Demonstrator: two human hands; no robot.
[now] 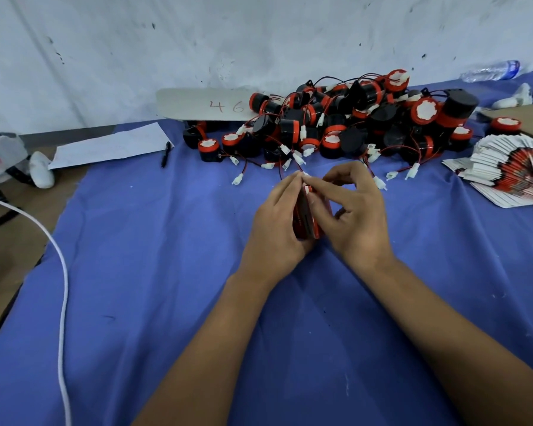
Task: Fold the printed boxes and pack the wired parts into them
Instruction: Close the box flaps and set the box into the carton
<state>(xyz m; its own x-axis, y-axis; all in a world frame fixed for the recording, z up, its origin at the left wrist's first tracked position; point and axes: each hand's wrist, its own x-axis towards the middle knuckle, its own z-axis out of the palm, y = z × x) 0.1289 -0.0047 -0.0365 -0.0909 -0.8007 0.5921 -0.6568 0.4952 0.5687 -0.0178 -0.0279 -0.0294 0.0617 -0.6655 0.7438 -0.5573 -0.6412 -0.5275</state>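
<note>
Right now both hands clamp one small red box between them: the left hand wraps its side, the right hand pinches the top flap. Just beyond the fingers lies the pile of wired parts; flat boxes fan out farther right.

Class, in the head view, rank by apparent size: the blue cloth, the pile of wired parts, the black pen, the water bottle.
1. blue cloth
2. pile of wired parts
3 and 4. water bottle and black pen look alike; the bottle lies farther away, so unranked.
</note>
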